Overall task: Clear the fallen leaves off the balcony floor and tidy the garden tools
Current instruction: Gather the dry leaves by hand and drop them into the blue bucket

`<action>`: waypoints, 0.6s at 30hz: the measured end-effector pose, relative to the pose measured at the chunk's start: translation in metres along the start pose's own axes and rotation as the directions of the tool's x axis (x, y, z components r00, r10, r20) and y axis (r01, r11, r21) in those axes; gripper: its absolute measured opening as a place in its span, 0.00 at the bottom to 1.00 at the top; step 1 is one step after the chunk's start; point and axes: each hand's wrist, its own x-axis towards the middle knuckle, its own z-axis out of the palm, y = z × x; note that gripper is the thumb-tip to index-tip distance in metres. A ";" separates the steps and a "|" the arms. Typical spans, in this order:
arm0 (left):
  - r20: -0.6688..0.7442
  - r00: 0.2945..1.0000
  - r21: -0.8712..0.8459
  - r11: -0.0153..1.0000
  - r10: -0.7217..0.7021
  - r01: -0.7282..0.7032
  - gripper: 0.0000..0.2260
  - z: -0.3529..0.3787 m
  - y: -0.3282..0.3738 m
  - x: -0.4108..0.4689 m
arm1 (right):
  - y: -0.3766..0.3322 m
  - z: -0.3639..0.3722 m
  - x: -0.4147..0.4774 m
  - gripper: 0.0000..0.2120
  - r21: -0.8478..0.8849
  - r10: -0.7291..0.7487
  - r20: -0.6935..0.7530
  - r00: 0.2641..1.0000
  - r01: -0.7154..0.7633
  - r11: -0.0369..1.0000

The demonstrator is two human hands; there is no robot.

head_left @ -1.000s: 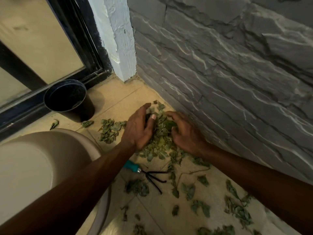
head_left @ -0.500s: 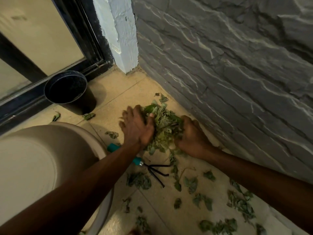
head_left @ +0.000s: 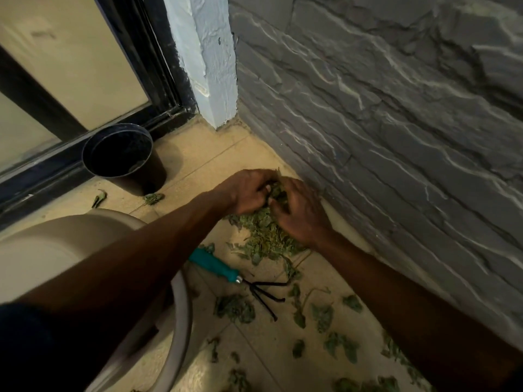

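Left grip (head_left: 249, 190) and right grip (head_left: 301, 215) curled round top of leaf pile (head_left: 264, 236), fingers facing, bunch clasped between. Pile on balcony floor (head_left: 203, 154), against stone wall (head_left: 368, 137). Teal-handled hand rake (head_left: 215, 264) flat on floor just beside pile, untouched. Loose leaves (head_left: 235, 308) scattered nearer. Black pot (head_left: 124, 154) upright by door frame (head_left: 154, 66).

We cup the leaf pile (head_left: 266, 236) with our left hand (head_left: 249, 192) and right hand (head_left: 300, 213), beside the stone wall (head_left: 396, 137). A teal-handled hand rake (head_left: 226, 271) lies near it.
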 end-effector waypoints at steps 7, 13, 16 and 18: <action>-0.521 0.772 -0.180 0.931 -0.363 0.316 0.28 0.033 -0.004 -0.042 | 0.017 0.023 -0.049 0.29 0.080 0.119 -0.440 0.890 -0.093 0.992; -0.399 0.834 -0.062 0.919 -0.381 0.390 0.37 0.065 -0.005 -0.031 | 0.005 0.045 -0.018 0.30 -0.042 0.056 -0.409 0.911 -0.080 0.996; -0.408 0.873 -0.211 0.958 -0.266 0.194 0.30 0.075 0.009 -0.029 | -0.004 0.052 -0.012 0.33 0.084 0.055 -0.421 0.906 -0.021 0.996; -0.436 0.865 -0.377 0.923 -0.248 0.074 0.27 0.080 0.021 -0.028 | -0.013 0.055 -0.008 0.32 0.338 0.123 -0.395 0.910 0.019 0.941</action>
